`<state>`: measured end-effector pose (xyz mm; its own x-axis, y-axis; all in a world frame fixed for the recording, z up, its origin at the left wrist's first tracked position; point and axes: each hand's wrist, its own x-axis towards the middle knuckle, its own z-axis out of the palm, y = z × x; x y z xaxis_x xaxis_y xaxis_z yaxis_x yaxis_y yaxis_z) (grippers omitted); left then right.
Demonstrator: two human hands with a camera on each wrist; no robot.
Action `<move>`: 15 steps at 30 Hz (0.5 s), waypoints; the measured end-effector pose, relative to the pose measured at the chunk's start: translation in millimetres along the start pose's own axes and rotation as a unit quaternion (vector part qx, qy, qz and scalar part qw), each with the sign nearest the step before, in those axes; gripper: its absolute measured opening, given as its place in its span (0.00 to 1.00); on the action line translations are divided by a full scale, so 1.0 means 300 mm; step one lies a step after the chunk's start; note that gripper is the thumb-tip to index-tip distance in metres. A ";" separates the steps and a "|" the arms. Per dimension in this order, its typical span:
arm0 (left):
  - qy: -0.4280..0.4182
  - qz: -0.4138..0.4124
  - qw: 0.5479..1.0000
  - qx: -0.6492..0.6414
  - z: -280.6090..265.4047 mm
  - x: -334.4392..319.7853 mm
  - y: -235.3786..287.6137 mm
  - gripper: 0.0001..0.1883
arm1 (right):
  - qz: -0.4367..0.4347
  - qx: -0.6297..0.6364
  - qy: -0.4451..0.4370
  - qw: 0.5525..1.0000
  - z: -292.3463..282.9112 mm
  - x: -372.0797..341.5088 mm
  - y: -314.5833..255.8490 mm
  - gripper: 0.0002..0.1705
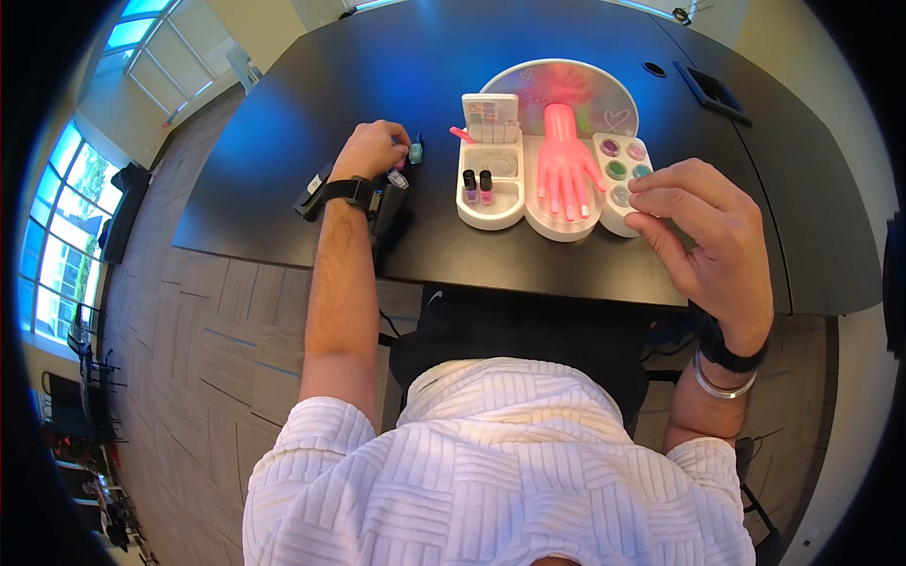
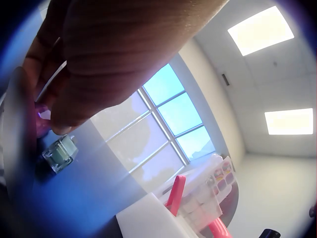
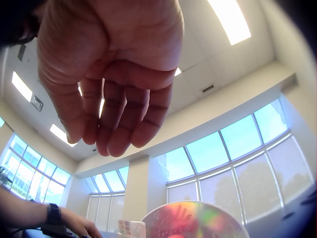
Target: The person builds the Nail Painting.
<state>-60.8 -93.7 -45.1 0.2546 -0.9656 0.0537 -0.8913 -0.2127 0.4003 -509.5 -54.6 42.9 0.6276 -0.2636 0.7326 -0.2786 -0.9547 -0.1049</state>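
Note:
My left hand (image 1: 375, 149) (image 2: 109, 64) pinches a small pink bottle (image 1: 400, 163) (image 2: 42, 120) at the table's left part, its fingers hiding much of it. Beside it are a teal bottle (image 1: 416, 152) (image 2: 60, 154) and a clear bottle (image 1: 397, 178). My right hand (image 1: 710, 236) (image 3: 114, 74) hovers by the right edge of a white manicure stand (image 1: 491, 219), fingers loosely bent and holding nothing. A pink model hand (image 1: 564, 160) lies in the stand's middle, between a tray with two black-capped bottles (image 1: 486, 187) and several glitter pots (image 1: 616, 170).
Dark items, one of them a black case (image 1: 312, 192), lie around my left wrist. A clear nail box (image 1: 491, 118) and a pink stick (image 1: 462, 135) (image 2: 176, 194) are at the stand's back left. A black tray (image 1: 713, 92) lies at the back right of the dark table (image 1: 444, 47).

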 end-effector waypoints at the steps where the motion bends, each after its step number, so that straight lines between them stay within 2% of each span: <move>1: 0.000 0.000 1.000 0.000 0.003 0.002 -0.001 0.11 | -0.001 0.000 -0.001 1.000 0.001 0.000 0.001 0.10; 4: 0.015 -0.006 0.999 0.036 0.018 0.004 -0.005 0.11 | -0.001 0.002 -0.003 1.000 0.006 0.000 0.001 0.10; 6: 0.034 0.024 0.996 0.076 0.019 -0.001 0.000 0.14 | -0.002 0.004 -0.004 1.000 0.008 -0.001 0.000 0.10; 10: 0.097 0.014 0.994 0.050 -0.017 -0.024 0.043 0.17 | -0.006 0.002 0.000 1.000 0.009 0.001 0.002 0.10; 12: 0.209 0.110 0.971 0.044 -0.052 -0.046 0.073 0.20 | -0.007 0.000 -0.002 1.000 0.007 0.004 0.001 0.10; 13: 0.207 0.111 0.971 0.045 -0.075 -0.068 0.104 0.20 | -0.011 -0.001 -0.006 1.000 0.006 0.004 0.000 0.10; 15: 0.174 0.168 0.965 -0.102 -0.115 -0.116 0.174 0.16 | -0.013 0.000 -0.003 1.000 0.009 0.005 -0.001 0.10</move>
<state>-103.2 -66.1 5.4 0.1058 -0.8581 0.5025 -0.8624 0.1724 0.4760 -506.5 -55.0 42.3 0.6395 -0.2389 0.7307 -0.2615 -0.9614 -0.0854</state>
